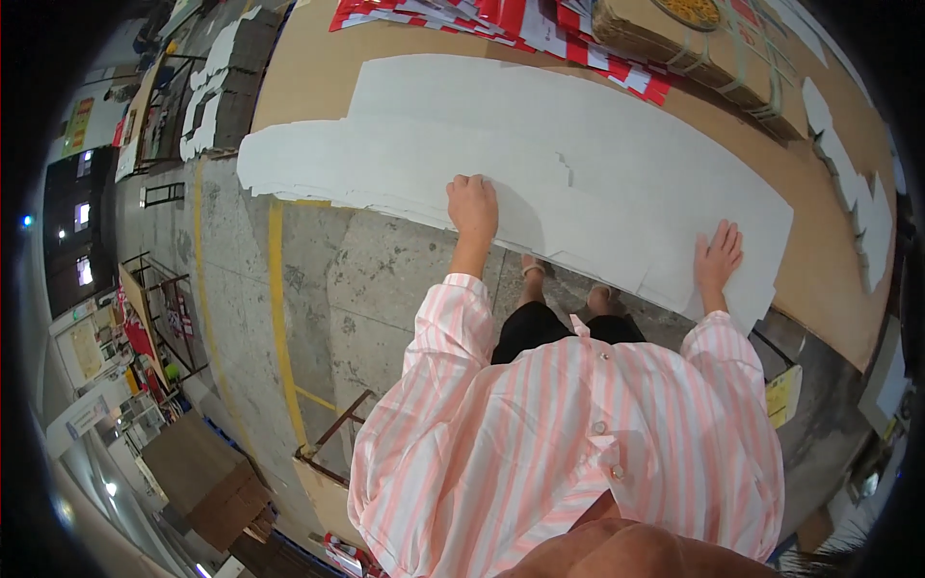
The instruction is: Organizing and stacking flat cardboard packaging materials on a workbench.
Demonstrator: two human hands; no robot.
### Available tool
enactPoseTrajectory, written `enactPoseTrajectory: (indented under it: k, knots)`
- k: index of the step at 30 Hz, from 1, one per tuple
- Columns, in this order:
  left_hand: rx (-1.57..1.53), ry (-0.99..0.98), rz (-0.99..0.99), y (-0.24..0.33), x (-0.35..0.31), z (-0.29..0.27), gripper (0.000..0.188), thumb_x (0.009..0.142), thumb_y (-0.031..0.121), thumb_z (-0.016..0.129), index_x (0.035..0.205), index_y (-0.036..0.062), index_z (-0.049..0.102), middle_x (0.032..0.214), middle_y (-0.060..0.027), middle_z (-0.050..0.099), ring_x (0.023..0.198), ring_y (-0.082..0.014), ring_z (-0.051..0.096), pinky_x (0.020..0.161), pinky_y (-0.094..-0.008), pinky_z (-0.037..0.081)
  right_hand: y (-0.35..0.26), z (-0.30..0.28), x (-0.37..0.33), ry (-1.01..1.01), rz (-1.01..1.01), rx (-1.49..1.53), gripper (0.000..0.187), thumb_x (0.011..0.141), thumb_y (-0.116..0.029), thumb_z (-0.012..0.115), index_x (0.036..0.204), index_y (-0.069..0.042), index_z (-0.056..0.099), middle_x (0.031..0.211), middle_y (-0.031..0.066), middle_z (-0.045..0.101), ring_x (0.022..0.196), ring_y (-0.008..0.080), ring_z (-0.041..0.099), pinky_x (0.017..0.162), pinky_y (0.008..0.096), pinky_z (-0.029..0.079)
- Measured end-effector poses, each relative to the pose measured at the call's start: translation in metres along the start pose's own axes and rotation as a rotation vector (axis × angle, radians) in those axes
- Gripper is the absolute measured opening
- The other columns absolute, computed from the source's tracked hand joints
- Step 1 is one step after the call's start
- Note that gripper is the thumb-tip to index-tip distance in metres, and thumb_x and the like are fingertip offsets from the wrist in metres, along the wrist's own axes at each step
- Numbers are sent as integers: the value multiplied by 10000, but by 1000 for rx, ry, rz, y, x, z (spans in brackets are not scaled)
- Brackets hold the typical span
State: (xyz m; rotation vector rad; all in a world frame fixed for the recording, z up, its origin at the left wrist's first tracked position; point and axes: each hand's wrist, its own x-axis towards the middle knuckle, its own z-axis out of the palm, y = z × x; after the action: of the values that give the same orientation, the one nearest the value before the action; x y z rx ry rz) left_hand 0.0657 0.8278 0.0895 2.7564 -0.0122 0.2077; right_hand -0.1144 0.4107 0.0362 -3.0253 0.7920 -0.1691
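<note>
A large white cardboard sheet (578,164), die-cut with stepped ends, lies across the brown-topped table in front of me. More white layers show along its near edge, so it looks like the top of a stack. My left hand (473,204) rests on it close to the near edge, left of the middle. Its fingers are curled under, hiding their tips and anything between them. Toward the sheet's right end, my right hand (719,256) lies flat with its fingers stretched out, holding nothing. A small dark mark or tear (566,170) shows between the hands.
Red and white printed cardboard pieces (511,24) are piled along the far side. Beside them sits a strapped brown cardboard bundle (703,48). More white cut cardboard (848,183) lies at the right. Stacked cardboard (231,87) stands left, beyond the concrete floor's yellow lines (279,308).
</note>
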Motion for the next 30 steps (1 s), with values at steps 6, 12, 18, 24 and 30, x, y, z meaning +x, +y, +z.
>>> enactPoseTrajectory:
  k: [6,12,18,24,30]
  knots:
    - [-894,-228,-464,-15,14,0,157,782,183,598,841,38,613,661,-39,533,537,-153,490,517,-301,432,1,-5,1,11,13,-1,656,835,-444,465,1362,-109,261,1410,143,236,1306,328,176,1018,533,141]
    - [-1276,-396,-805,-11,20,1,126,821,164,565,762,53,584,563,26,447,452,-81,406,371,-227,310,11,6,0,24,1,34,653,821,-438,486,1338,-82,306,1394,157,259,1292,346,200,1008,563,146]
    - [-889,-183,-497,-8,14,13,224,843,143,551,751,-58,588,637,6,513,583,-90,414,539,-253,360,0,-16,4,-18,54,82,645,829,-435,474,1337,-77,301,1409,154,216,1308,343,140,1027,557,101]
    - [-572,-137,-348,-7,12,23,210,820,158,557,778,-44,597,639,-74,564,566,-133,456,545,-299,388,3,-21,6,-32,57,91,637,838,-436,460,1345,-91,286,1410,154,212,1310,338,137,1031,556,91]
    - [-332,212,-86,9,17,11,199,817,127,532,913,-37,589,807,-129,613,662,-218,562,618,-318,454,-1,-20,11,-62,75,111,621,840,-421,463,1340,-94,293,1408,146,222,1308,332,150,1037,542,96]
